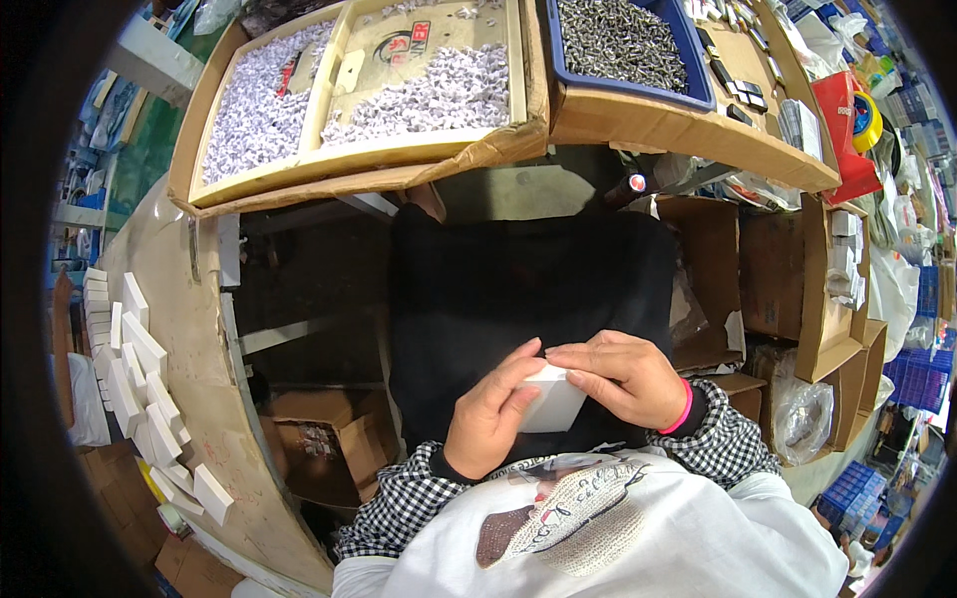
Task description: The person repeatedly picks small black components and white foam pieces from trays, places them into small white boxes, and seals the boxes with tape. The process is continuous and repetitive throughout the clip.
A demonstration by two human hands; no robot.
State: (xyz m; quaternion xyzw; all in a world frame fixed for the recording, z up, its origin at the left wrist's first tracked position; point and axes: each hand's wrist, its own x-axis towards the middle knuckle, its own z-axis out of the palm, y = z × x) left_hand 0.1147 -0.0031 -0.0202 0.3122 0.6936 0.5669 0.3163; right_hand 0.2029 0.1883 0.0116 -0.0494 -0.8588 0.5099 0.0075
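A small white box (554, 404) is held between my two hands, close in front of my shirt and above my dark lap. My left hand (490, 411) grips its left side, thumb on the near face and fingers over the far edge. My right hand (628, 381) closes on its upper right corner, fingertips pressed along the top edge. The fingertips of both hands nearly meet there. Whatever is inside the box is hidden.
Several white boxes (148, 349) lie piled on the left table (214, 419). Ahead stand a divided wooden tray (314, 105) of small white parts and a blue bin (710, 85) of metal pieces. Cardboard boxes (710, 254) stand at right; a red tape dispenser (837, 140) sits far right.
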